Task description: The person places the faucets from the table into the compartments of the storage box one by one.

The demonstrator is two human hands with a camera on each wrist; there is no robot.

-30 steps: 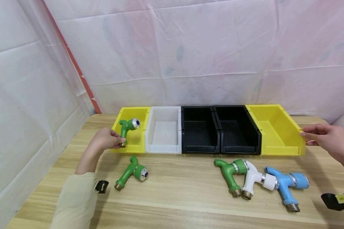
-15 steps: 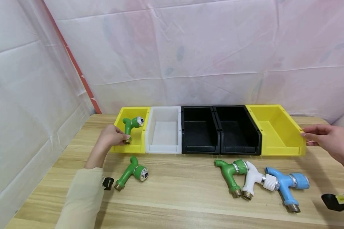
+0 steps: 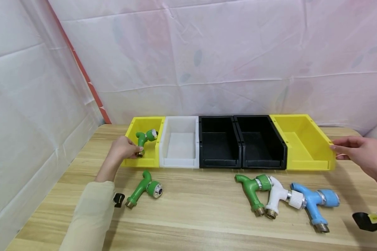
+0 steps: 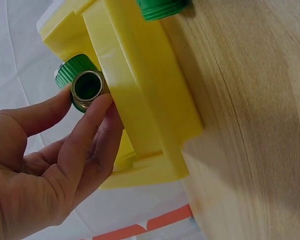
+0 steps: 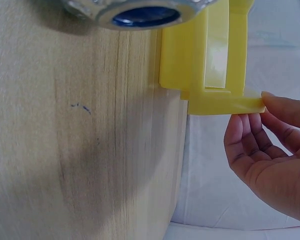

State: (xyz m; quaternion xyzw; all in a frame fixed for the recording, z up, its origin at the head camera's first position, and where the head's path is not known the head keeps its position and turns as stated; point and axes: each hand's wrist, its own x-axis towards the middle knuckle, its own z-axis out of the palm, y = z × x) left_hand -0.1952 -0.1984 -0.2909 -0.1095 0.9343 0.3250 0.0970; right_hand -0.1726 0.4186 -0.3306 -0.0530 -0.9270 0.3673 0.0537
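Observation:
My left hand point(image 3: 123, 148) pinches a green faucet point(image 3: 141, 141) near its brass threaded end, over the front of the left yellow bin point(image 3: 148, 162). In the left wrist view the threaded opening point(image 4: 88, 87) faces the camera, between thumb and fingertips, close to the bin's front lip point(image 4: 122, 70). At the far right, my right hand point(image 3: 361, 153) holds the side wall of the right yellow bin point(image 3: 311, 165) between thumb and fingers. The right wrist view shows the thumb on the wall's edge point(image 5: 230, 104) and the other fingers along its outer side.
A white bin point(image 3: 179, 162) and two black bins point(image 3: 220, 163) stand in a row between the yellow ones. On the wooden table point(image 3: 194, 209) lie another green faucet point(image 3: 141, 190) at left, and a green point(image 3: 251, 191), a white point(image 3: 278, 195) and a blue faucet point(image 3: 314, 202) at right.
My left hand has moved right and slightly forward, carrying the green faucet further over the left yellow bin, then lowered it a little. The right hand stays on its bin.

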